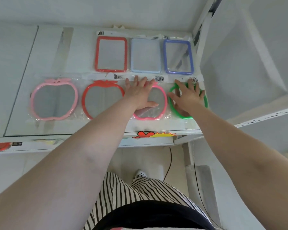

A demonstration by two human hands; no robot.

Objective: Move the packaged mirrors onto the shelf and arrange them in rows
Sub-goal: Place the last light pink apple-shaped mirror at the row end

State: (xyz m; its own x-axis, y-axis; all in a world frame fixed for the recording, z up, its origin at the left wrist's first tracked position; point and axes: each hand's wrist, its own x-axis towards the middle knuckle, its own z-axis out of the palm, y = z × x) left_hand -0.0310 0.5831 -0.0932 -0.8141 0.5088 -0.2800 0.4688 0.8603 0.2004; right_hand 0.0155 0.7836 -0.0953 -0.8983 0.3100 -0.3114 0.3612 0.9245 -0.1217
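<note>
Packaged mirrors lie in two rows on the white shelf (pixel 45 128). The back row holds a red rectangular mirror (pixel 111 54), a pale blue one (pixel 145 55) and a dark blue one (pixel 178 57). The front row holds a light pink apple-shaped mirror (pixel 54 100), a red one (pixel 96 99), a hot pink one (pixel 158 103) and a green one (pixel 175 107). My left hand (pixel 139 95) lies flat, fingers spread, on the hot pink mirror. My right hand (pixel 188 95) lies flat on the green mirror, hiding most of it.
A glass panel (pixel 20 80) covers the shelf's left part. The shelf's upright and wall stand at the right (pixel 201 30). A red and yellow sticker (pixel 155 134) marks the front edge. More packaged items (pixel 0 146) show on a lower shelf. A cable (pixel 170 163) hangs below.
</note>
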